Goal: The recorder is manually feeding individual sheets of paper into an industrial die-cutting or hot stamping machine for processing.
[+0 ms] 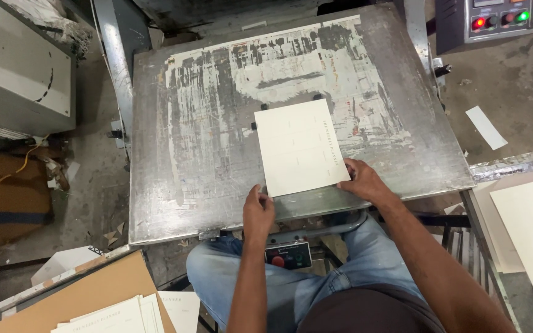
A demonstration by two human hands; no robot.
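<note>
A cream printed card sheet [298,147] lies flat on a worn grey metal plate [198,172], set against small black stops at its top and left edges. My left hand [258,209] touches the sheet's near left corner with its fingertips. At the near right corner, my right hand [362,180] presses on the sheet's edge. Neither hand has the sheet lifted.
A control box with red and green lights [487,20] stands at the top right. Cream sheets [528,225] are stacked at the right, more printed sheets on brown board [103,308] at the bottom left. A small button panel [287,255] sits under the plate's front edge.
</note>
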